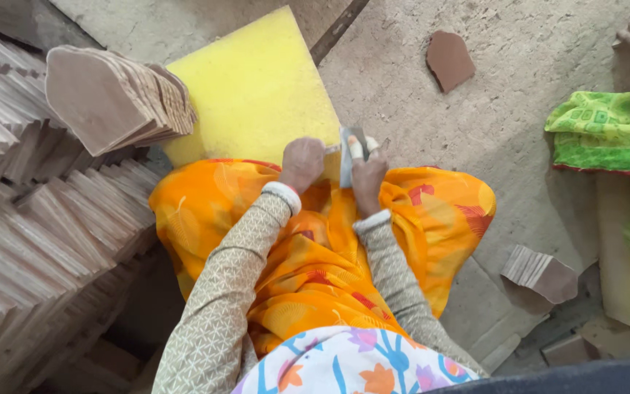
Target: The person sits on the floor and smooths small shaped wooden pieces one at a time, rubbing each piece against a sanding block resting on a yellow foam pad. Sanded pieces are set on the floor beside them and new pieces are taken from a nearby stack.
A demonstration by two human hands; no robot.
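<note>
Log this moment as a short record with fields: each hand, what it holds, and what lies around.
left hand: left hand closed in a fist at the edge of the yellow foam block; what it grips is hidden
right hand: right hand holds a thin grey flat piece upright
lap: orange cloth
left side: stacks of thin brown tiles
floor: one loose tile, small tile stack
right edge: green cloth

Over an orange cloth (315, 270) across the lap, the left hand (302, 163) is fisted beside the right hand (367, 175), which grips a grey flat piece (347, 157) at the edge of a yellow foam pad (253, 91). Stacked brown stone tiles (114, 95) lie at left.
</note>
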